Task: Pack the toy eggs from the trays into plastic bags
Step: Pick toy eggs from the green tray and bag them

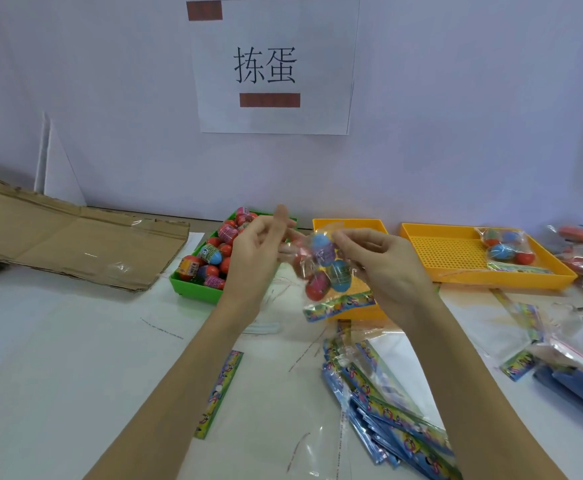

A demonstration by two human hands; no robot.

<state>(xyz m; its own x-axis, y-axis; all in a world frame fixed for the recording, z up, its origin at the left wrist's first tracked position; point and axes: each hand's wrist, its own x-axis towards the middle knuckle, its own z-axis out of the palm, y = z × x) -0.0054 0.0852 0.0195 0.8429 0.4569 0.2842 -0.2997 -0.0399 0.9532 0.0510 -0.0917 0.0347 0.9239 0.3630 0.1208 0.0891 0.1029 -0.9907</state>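
Right hand (376, 261) pinches the top of a clear plastic bag with a colourful printed strip (328, 271), red and blue toy eggs inside; left hand (258, 247), just beside it, has fingers loose and blurred. Slack pinch, and the eggs could spill toward the green plastic tray of eggs (193, 289) beyond the left hand.

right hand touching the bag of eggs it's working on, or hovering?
Touching. Head view: the right hand has its fingers pinched on the top of the clear bag, which hangs above the table with eggs inside.

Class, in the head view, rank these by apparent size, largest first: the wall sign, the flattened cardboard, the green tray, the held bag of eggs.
1. Flattened cardboard
2. Wall sign
3. Green tray, partly hidden
4. Held bag of eggs
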